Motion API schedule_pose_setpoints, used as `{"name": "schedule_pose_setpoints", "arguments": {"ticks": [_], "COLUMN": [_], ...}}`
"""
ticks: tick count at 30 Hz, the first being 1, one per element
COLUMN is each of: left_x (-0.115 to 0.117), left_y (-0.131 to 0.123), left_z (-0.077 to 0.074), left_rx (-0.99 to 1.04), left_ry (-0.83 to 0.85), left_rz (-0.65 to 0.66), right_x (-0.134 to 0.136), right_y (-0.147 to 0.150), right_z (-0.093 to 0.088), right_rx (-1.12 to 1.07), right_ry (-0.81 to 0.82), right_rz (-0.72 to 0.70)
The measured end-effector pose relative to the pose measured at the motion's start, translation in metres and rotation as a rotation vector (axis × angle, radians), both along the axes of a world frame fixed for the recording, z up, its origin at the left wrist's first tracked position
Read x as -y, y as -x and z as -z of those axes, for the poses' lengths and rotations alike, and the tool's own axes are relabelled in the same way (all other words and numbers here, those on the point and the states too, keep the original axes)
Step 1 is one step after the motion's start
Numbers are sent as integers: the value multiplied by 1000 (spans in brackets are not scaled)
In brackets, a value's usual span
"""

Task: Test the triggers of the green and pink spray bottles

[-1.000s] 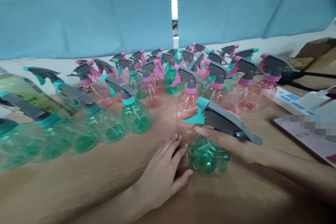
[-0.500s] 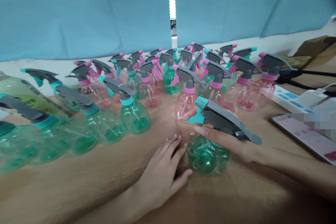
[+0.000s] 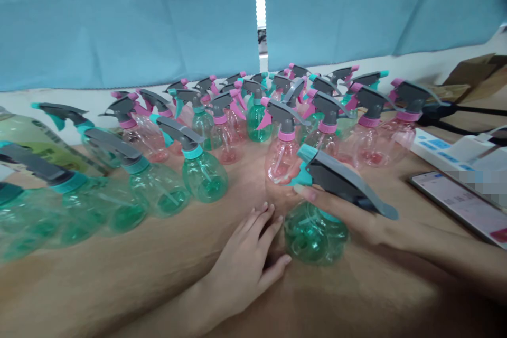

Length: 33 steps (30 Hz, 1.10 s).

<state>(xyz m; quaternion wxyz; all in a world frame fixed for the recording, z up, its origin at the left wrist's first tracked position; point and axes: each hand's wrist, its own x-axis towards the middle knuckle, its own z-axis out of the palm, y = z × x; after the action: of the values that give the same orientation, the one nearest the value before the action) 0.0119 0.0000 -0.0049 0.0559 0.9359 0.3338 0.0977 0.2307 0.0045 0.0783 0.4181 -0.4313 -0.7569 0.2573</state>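
Note:
A green plastic spray bottle [image 3: 315,235] with a grey trigger head [image 3: 344,182] and teal nozzle stands on the wooden table [image 3: 119,285] in front of me. My right hand [image 3: 340,208] is wrapped round its neck under the grey head, with one finger on the teal trigger. My left hand [image 3: 247,264] lies flat on the table with fingers stretched, its thumb just touching the bottle's base on the left.
Several green and pink spray bottles [image 3: 204,171] crowd the far and left parts of the table. A phone [image 3: 459,206] and a white power strip [image 3: 439,150] lie at the right. A blue curtain [image 3: 130,16] hangs behind.
My right hand has pulled the teal trigger in slightly and the grey head has tipped a little. My left hand has stayed in place.

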Motion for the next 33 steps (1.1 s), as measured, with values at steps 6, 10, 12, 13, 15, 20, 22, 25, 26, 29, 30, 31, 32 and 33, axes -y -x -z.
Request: {"name": "schedule_pose_setpoints", "arguments": {"ticks": [6, 10, 12, 13, 15, 20, 22, 25, 26, 29, 30, 31, 32, 33], "left_x": [1, 1, 1, 1, 1, 1, 0, 0, 0, 0, 0, 0, 0, 0], "left_y": [0, 0, 0, 0, 1, 0, -1, 0, 0, 1, 1, 1, 1, 0], "left_z": [0, 0, 0, 0, 0, -1, 0, 1, 1, 1, 1, 1, 0, 0], "left_rx": [7, 17, 16, 16, 14, 0, 2, 20, 27, 41, 39, 36, 31, 25], "left_ry": [1, -4, -3, -3, -1, 3, 4, 9, 10, 8, 8, 8, 10, 12], "left_rz": [-2, -6, -4, -3, -2, -4, -7, -8, -8, -7, -5, -5, -3, -3], "right_x": [4, 1, -2, -3, -3, 0, 2, 3, 3, 3, 3, 3, 3, 2], "right_y": [-2, -2, 0, 1, 2, 1, 1, 2, 3, 6, 6, 7, 8, 8], "right_z": [-6, 5, 10, 11, 11, 3, 0, -2, -2, -3, -3, -2, -2, -1], "right_rx": [-19, -9, -91, -107, -121, -31, -7, -51, -72, -124, -141, -160, -171, -178], "right_ry": [9, 23, 12, 22, 21, 32, 45, 78, 90, 103, 106, 106, 112, 116], "right_rz": [25, 65, 48, 35, 30, 16, 30, -1, -27, -72, -74, -70, -68, -68]}}
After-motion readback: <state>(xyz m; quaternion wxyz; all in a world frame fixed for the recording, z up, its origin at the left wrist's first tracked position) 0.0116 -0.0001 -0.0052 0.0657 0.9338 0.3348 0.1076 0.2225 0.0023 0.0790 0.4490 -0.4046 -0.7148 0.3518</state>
